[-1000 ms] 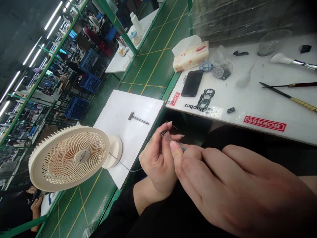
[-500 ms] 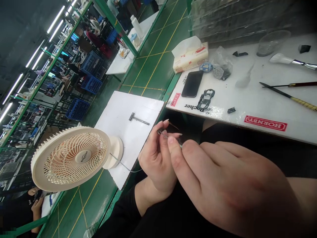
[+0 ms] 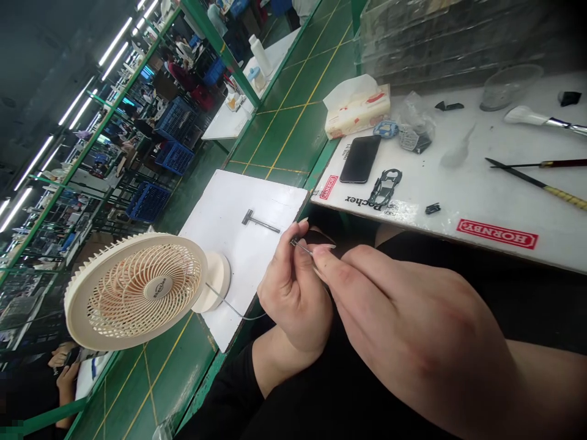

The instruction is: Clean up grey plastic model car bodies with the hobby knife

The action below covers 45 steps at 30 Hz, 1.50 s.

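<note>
My left hand (image 3: 298, 299) pinches a tiny dark part (image 3: 294, 242) between thumb and fingertips; its exact kind is too small to make out. A thin metal-shafted tool (image 3: 304, 249) reaches to that part, its rear hidden in the closed fingers of my right hand (image 3: 403, 305). Both hands are held together off the table edge, above my dark-clothed lap. On the white table nearby lie a dark toy-car-shaped frame (image 3: 386, 187) and a small black piece (image 3: 432, 208).
A cream fan (image 3: 137, 293) and a T-shaped metal tool (image 3: 261, 221) are on the white board (image 3: 206, 208). The table carries a phone (image 3: 360, 159), a tissue pack (image 3: 360, 113), a bagged part (image 3: 416, 131), a brush (image 3: 527, 116) and two slim pointed tools (image 3: 527, 174).
My right hand has shifted and turned slightly, baring more of the tool's thin shaft. My left hand still pinches the dark part. The whole view has moved a little.
</note>
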{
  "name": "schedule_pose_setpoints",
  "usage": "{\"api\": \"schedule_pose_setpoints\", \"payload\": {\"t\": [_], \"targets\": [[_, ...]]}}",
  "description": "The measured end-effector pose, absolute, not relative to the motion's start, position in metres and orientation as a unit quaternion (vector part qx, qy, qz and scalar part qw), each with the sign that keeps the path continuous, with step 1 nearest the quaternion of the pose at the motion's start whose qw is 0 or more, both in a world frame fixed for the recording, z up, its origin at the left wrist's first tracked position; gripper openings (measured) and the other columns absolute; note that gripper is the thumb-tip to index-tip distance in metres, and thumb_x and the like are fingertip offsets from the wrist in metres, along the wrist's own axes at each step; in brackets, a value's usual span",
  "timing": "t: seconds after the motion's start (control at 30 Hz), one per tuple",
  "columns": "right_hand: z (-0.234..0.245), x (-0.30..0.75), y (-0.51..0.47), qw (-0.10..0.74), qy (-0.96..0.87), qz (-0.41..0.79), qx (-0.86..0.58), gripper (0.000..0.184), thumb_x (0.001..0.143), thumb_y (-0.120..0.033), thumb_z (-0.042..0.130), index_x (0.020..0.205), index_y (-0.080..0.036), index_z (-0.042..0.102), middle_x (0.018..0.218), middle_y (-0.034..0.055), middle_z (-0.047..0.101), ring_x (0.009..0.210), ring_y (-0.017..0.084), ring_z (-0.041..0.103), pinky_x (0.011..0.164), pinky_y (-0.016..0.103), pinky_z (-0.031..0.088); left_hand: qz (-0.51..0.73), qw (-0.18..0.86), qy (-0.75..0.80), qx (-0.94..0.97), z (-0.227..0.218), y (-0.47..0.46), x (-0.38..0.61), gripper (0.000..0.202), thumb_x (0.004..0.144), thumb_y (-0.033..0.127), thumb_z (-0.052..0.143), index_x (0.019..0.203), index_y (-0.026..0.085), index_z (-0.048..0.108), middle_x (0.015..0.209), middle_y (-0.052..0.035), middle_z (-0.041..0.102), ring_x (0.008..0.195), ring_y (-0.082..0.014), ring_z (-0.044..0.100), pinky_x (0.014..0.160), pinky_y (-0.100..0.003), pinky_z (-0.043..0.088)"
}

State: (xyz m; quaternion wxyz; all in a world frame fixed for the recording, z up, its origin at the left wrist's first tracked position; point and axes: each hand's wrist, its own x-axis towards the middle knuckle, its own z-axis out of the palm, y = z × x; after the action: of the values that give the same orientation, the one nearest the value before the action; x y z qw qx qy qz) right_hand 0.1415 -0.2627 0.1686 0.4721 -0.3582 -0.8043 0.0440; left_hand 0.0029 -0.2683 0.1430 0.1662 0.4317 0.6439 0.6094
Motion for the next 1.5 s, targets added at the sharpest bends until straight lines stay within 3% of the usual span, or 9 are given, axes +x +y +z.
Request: {"api": "schedule_pose_setpoints", "payload": {"t": [0.17, 0.4, 0.57, 0.77, 0.87, 1.03, 1.17, 1.37, 1.5], "targets": [[0.165, 0.139, -0.255, 0.497, -0.773, 0.116, -0.377, 0.019, 0.118, -0.004, 0.068, 0.123, -0.006, 0.086, 0.098, 0.0088, 0.085, 0.075, 0.019, 0.080, 0.059, 0.034, 0.061, 0.618, 0.096, 0.627, 0.465, 0.135, -0.266, 0.003, 0.028, 0.122, 0.028, 0.074, 0.143, 0.024, 0.092, 0.137, -0.0067, 0.094, 0.128, -0.0276, 0.093, 0.119, -0.039, 0.073], [0.171, 0.140, -0.242, 0.506, -0.720, 0.282, -0.383, 0.025, 0.113, -0.004, 0.071, 0.105, -0.022, 0.085, 0.110, 0.0024, 0.093, 0.097, 0.024, 0.092, 0.079, 0.031, 0.074, 0.613, 0.043, 0.625, 0.482, 0.127, -0.260, 0.000, 0.026, 0.121, 0.029, 0.077, 0.142, 0.024, 0.091, 0.133, -0.0057, 0.095, 0.125, -0.0262, 0.093, 0.122, -0.046, 0.072], [0.170, 0.142, -0.238, 0.491, -0.659, 0.421, -0.384, 0.023, 0.113, -0.009, 0.075, 0.110, -0.026, 0.090, 0.110, -0.0014, 0.094, 0.095, 0.022, 0.093, 0.077, 0.028, 0.075, 0.609, 0.038, 0.630, 0.481, 0.125, -0.258, 0.001, 0.027, 0.122, 0.029, 0.075, 0.144, 0.027, 0.090, 0.136, -0.0042, 0.095, 0.130, -0.0254, 0.091, 0.131, -0.050, 0.067], [0.171, 0.143, -0.237, 0.458, -0.531, 0.603, -0.381, 0.012, 0.113, -0.027, 0.082, 0.110, -0.026, 0.093, 0.100, 0.0048, 0.092, 0.087, 0.025, 0.092, 0.074, 0.031, 0.076, 0.617, 0.025, 0.613, 0.493, 0.122, -0.256, 0.001, 0.027, 0.122, 0.028, 0.074, 0.145, 0.030, 0.089, 0.136, -0.0029, 0.095, 0.128, -0.0243, 0.091, 0.129, -0.048, 0.068], [0.170, 0.143, -0.240, 0.452, -0.478, 0.663, -0.358, 0.012, 0.112, -0.033, 0.083, 0.111, -0.025, 0.092, 0.081, 0.0022, 0.081, 0.071, 0.021, 0.081, 0.063, 0.029, 0.068, 0.618, 0.028, 0.607, 0.499, 0.122, -0.256, 0.001, 0.028, 0.123, 0.028, 0.074, 0.146, 0.029, 0.088, 0.137, -0.0039, 0.094, 0.130, -0.0254, 0.091, 0.128, -0.049, 0.069], [0.169, 0.142, -0.243, 0.431, -0.353, 0.777, -0.295, 0.025, 0.107, -0.044, 0.092, 0.113, -0.020, 0.088, 0.076, -0.0027, 0.066, 0.052, 0.009, 0.043, 0.044, 0.022, 0.033, 0.616, 0.012, 0.597, 0.514, 0.121, -0.255, 0.002, 0.030, 0.123, 0.022, 0.071, 0.148, 0.029, 0.088, 0.137, -0.0031, 0.094, 0.131, -0.0244, 0.091, 0.126, -0.044, 0.069], [0.172, 0.145, -0.241, 0.359, -0.218, 0.866, -0.271, 0.036, 0.103, -0.048, 0.099, 0.105, -0.018, 0.080, 0.071, -0.0074, 0.053, 0.051, 0.004, 0.030, 0.044, 0.018, 0.025, 0.611, -0.012, 0.578, 0.540, 0.117, -0.252, -0.001, 0.034, 0.122, 0.016, 0.070, 0.151, 0.026, 0.087, 0.138, -0.0039, 0.094, 0.126, -0.0237, 0.093, 0.116, -0.037, 0.073], [0.167, 0.151, -0.241, 0.307, -0.092, 0.922, -0.215, 0.030, 0.099, -0.035, 0.105, 0.104, -0.019, 0.080, 0.076, -0.0062, 0.056, 0.051, 0.000, 0.021, 0.042, 0.012, 0.022, 0.646, -0.001, 0.508, 0.570, 0.108, -0.242, -0.004, 0.038, 0.122, 0.013, 0.068, 0.155, 0.025, 0.082, 0.137, -0.0063, 0.093, 0.090, -0.0169, 0.093, 0.087, -0.032, 0.078], [0.156, 0.149, -0.244, 0.293, -0.043, 0.938, -0.180, 0.035, 0.100, -0.034, 0.105, 0.095, -0.019, 0.074, 0.078, -0.0059, 0.057, 0.052, 0.000, 0.022, 0.042, 0.013, 0.021, 0.677, 0.028, 0.479, 0.558, 0.098, -0.239, -0.001, 0.037, 0.121, 0.013, 0.070, 0.151, 0.029, 0.084, 0.140, -0.0064, 0.093, 0.092, -0.0173, 0.094, 0.085, -0.032, 0.078]]}}
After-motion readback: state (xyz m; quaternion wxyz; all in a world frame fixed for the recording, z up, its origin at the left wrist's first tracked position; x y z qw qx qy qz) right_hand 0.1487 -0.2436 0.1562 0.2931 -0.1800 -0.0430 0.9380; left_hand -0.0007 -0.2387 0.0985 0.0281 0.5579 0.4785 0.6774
